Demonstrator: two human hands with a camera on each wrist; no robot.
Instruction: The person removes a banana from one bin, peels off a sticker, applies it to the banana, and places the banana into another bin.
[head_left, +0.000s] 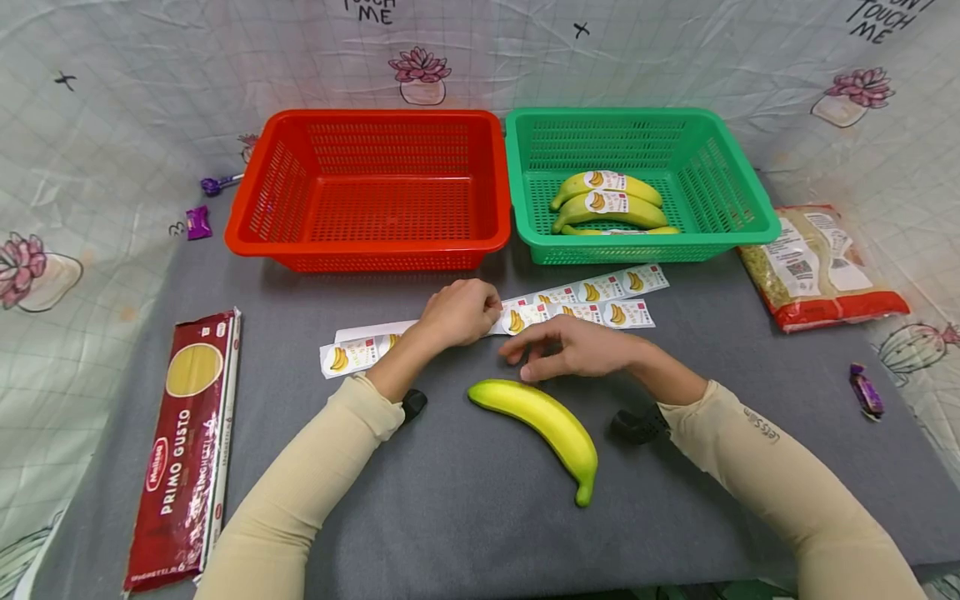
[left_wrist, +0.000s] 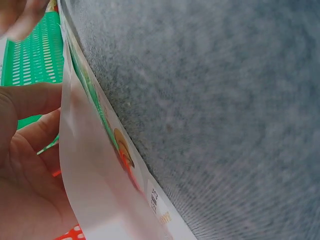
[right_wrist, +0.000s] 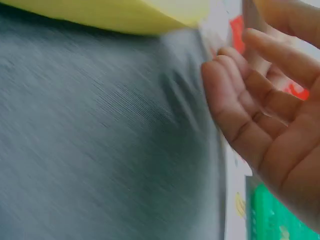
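A strip of banana stickers (head_left: 592, 293) lies on the grey cloth in front of the two baskets. My left hand (head_left: 480, 310) is curled over its middle and pinches the sheet's edge. In the left wrist view the sticker sheet (left_wrist: 95, 165) stands lifted off the cloth beside my fingers (left_wrist: 27, 100). My right hand (head_left: 528, 354) hovers just right of the left one with relaxed fingers, holding nothing, above the blunt end of a bare yellow banana (head_left: 547, 421). The right wrist view shows the open right hand (right_wrist: 265, 115) and the banana (right_wrist: 125, 15).
An empty red basket (head_left: 255, 225) and a green basket (head_left: 750, 208) holding three stickered bananas (head_left: 607, 204) stand at the back. A spaghetti pack (head_left: 187, 442) lies at the left, a grain bag (head_left: 817, 267) at the right. Small purple candies (head_left: 866, 392) (head_left: 198, 222) lie near both edges.
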